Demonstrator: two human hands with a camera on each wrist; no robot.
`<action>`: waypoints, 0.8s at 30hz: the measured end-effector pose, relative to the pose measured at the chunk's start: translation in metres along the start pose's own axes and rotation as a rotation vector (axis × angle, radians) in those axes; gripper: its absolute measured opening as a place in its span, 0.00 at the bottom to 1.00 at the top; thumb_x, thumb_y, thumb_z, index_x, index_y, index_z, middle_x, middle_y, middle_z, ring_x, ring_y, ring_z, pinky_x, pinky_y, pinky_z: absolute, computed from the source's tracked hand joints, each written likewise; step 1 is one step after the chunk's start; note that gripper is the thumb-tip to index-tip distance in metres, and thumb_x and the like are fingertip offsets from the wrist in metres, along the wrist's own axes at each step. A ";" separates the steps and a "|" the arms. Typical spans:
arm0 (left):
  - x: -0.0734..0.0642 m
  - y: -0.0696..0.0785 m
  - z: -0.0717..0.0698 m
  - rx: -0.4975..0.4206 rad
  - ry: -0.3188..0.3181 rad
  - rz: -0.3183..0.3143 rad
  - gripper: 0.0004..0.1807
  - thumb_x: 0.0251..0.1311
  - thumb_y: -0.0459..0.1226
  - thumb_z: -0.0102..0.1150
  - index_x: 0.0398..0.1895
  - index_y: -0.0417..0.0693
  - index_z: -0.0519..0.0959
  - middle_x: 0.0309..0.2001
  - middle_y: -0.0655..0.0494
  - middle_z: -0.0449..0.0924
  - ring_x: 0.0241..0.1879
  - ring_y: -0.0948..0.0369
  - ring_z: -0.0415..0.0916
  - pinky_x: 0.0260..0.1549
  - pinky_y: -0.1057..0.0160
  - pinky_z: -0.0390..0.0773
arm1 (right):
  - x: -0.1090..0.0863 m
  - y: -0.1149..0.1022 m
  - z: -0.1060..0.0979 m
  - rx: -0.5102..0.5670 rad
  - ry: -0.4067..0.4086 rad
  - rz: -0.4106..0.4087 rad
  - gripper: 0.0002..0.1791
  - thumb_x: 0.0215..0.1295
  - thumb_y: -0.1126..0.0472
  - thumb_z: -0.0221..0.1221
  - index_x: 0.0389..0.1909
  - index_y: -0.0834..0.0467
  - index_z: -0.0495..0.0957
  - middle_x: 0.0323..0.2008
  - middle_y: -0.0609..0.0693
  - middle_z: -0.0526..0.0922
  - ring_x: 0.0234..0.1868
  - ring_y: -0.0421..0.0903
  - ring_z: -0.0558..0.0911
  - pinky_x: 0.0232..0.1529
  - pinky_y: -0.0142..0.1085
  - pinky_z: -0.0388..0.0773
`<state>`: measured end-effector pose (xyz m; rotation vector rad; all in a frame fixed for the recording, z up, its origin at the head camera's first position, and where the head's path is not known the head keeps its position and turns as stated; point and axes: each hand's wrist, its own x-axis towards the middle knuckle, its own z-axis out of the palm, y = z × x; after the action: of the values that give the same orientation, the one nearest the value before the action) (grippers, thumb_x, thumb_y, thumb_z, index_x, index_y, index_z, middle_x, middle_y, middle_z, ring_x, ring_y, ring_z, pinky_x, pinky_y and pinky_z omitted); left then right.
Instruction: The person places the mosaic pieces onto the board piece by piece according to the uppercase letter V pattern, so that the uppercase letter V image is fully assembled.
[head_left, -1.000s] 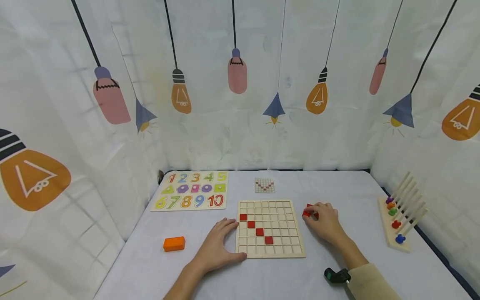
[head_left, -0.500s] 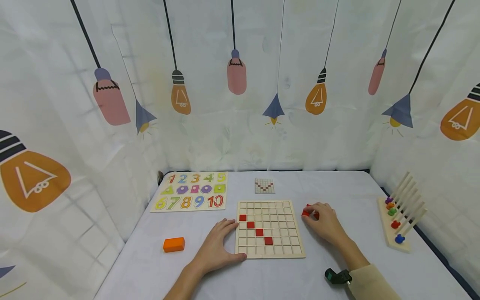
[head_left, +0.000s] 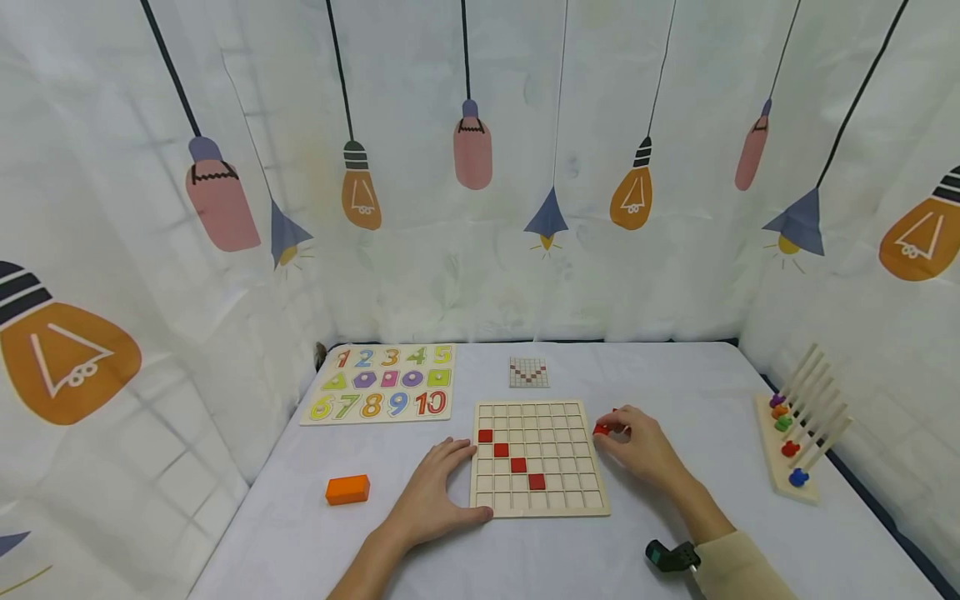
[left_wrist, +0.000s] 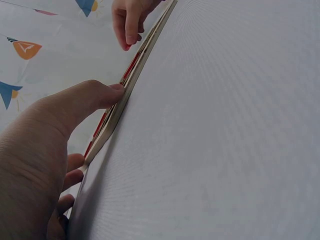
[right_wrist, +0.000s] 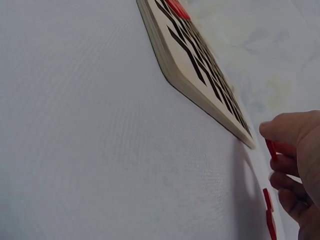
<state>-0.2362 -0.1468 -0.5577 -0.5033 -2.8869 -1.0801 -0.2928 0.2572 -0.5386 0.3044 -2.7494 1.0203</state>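
A wooden grid board (head_left: 558, 503) lies in the middle of the white table. Four-sided red tiles (head_left: 518, 465) fill a few of its cells in a diagonal from upper left downward. My left hand (head_left: 435, 492) is spread at the board's near left corner, thumb on the front edge and fingers along the left side. Just off the right edge, my right hand (head_left: 647, 450) pinches a red tile (right_wrist: 271, 150) between thumb and fingers. Below that hand, in the right wrist view, loose red tiles (right_wrist: 270, 224) lie on the table, partly hidden in the head view.
Behind the board lies a small pattern card (head_left: 529, 372). A number and shape puzzle board (head_left: 444, 408) is at the back left, an orange block (head_left: 348, 489) in front of it. On the right stands a peg rack (head_left: 797, 487) with coloured pieces.
My right hand has shifted slightly left toward the board's right edge, with a red tile in its fingertips. The left hand and the board have stayed in place.
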 end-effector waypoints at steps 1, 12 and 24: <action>0.000 0.000 0.000 0.000 -0.001 -0.001 0.58 0.44 0.72 0.81 0.80 0.61 0.76 0.83 0.63 0.71 0.87 0.47 0.59 0.85 0.31 0.61 | 0.000 -0.001 0.001 0.002 -0.004 -0.003 0.10 0.70 0.59 0.76 0.50 0.51 0.91 0.44 0.42 0.86 0.48 0.42 0.82 0.53 0.39 0.86; 0.000 0.000 0.000 -0.003 -0.004 -0.002 0.58 0.44 0.72 0.81 0.80 0.61 0.76 0.83 0.63 0.71 0.87 0.46 0.59 0.85 0.31 0.61 | -0.003 -0.013 0.008 0.013 -0.089 -0.037 0.14 0.68 0.58 0.78 0.52 0.49 0.91 0.45 0.38 0.85 0.50 0.39 0.82 0.58 0.43 0.87; 0.000 0.000 0.000 -0.003 -0.002 0.000 0.59 0.44 0.72 0.81 0.80 0.61 0.76 0.83 0.63 0.71 0.87 0.47 0.59 0.85 0.32 0.61 | -0.008 -0.021 0.019 0.015 -0.131 -0.039 0.13 0.68 0.50 0.78 0.51 0.41 0.91 0.48 0.37 0.85 0.52 0.40 0.79 0.55 0.39 0.83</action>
<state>-0.2364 -0.1467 -0.5581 -0.5053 -2.8877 -1.0842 -0.2816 0.2303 -0.5423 0.4408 -2.8400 1.0475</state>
